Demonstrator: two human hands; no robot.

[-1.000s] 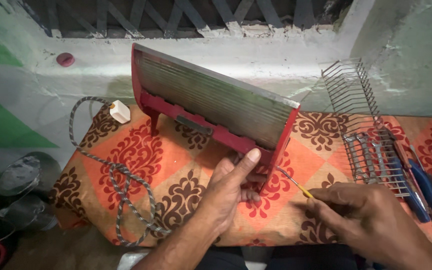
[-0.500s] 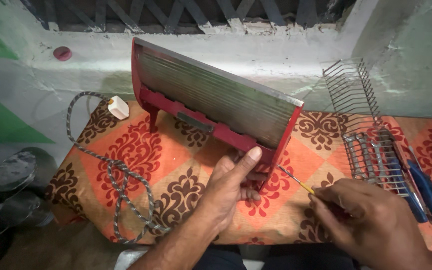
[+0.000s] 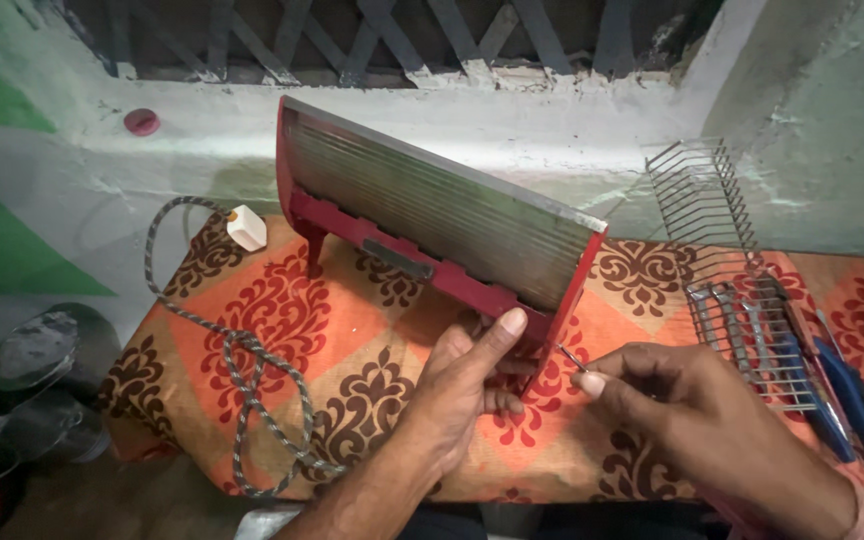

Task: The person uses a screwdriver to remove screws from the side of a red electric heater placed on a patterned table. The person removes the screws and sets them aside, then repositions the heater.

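Observation:
A red electric heater [image 3: 432,215] with a ribbed metal reflector stands tilted on an orange patterned cloth [image 3: 352,330]. My left hand [image 3: 462,385] grips the heater's lower right corner, thumb up against the red end panel. My right hand [image 3: 692,415] pinches a thin screwdriver [image 3: 570,356]; only its metal shaft shows, and the tip points at the base of that end panel. The handle is hidden inside my fingers.
The heater's braided cord [image 3: 242,370] loops over the cloth's left side, ending in a white plug [image 3: 246,228]. A wire grille [image 3: 712,215] leans at the right above spanners [image 3: 742,320] and blue-handled pliers [image 3: 852,390]. A pink cap [image 3: 141,122] lies on the ledge.
My right hand has moved left, bringing the screwdriver tip up to the heater's end panel; its yellow handle is now covered by my fingers. My left hand keeps its grip.

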